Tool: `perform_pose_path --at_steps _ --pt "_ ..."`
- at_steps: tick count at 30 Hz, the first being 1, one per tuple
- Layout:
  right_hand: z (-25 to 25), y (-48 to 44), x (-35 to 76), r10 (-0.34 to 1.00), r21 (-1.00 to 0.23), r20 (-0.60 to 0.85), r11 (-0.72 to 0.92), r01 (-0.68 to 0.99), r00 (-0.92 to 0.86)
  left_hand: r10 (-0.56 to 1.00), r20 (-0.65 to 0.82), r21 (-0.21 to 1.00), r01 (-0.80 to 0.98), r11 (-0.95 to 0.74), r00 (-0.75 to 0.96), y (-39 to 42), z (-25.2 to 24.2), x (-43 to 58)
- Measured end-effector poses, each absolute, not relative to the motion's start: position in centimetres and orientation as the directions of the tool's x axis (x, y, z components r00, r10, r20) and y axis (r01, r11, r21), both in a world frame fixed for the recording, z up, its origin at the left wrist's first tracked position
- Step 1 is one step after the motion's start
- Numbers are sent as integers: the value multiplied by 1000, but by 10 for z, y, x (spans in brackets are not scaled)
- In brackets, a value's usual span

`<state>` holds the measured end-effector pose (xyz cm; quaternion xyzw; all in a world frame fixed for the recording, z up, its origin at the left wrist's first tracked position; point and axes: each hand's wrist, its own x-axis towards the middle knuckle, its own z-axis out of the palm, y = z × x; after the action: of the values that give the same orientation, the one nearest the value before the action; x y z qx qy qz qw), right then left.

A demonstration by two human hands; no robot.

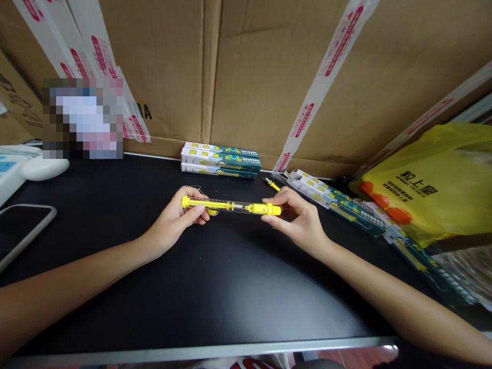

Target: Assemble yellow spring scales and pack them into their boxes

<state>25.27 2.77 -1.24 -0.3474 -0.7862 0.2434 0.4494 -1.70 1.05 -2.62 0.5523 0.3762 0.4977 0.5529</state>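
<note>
A tubular spring scale (239,207), a clear tube with yellow ends and a yellow inner part, lies level between my hands above the black table. My left hand (184,212) is closed around its left end, thumb along the near side of the tube. On the right, the fingers and thumb of my right hand (294,215) pinch the yellow end cap. A thin metal hook (194,187) shows just behind my left fingers, and a yellow ring (212,211) peeks out below the tube. Behind my right hand lies a yellow rod with a metal tip (271,184).
Stacked spring scale boxes (221,166) stand against the cardboard (253,77) at the back. More boxes (338,202) lie to the right beside a yellow plastic bag (430,179). At left are a phone (23,230) and a white mouse-like object (44,168). The table's front edge (215,353) runs below.
</note>
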Motion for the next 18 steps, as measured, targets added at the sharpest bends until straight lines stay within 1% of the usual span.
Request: perform_pose_path --at_steps 2,3,7,9,12,18 --pt "-12 29 253 730 -637 578 683 358 -364 965 134 985 -134 -106 225 10 -26 -17" --pt "-12 29 253 731 -642 573 681 353 -369 965 134 986 -132 -106 224 10 -27 -17" --pt "-17 27 252 804 -778 468 572 260 -367 967 128 987 -121 -103 221 9 -26 -17" --pt "-19 26 251 831 -822 427 521 230 -358 967 125 988 -120 -100 221 8 -26 -17" --pt "-19 25 250 847 -844 395 487 223 -356 968 121 988 -119 -96 219 8 -24 -17" --pt "-15 23 251 845 -847 360 474 241 -395 969 119 985 -149 -87 218 9 -24 -16"
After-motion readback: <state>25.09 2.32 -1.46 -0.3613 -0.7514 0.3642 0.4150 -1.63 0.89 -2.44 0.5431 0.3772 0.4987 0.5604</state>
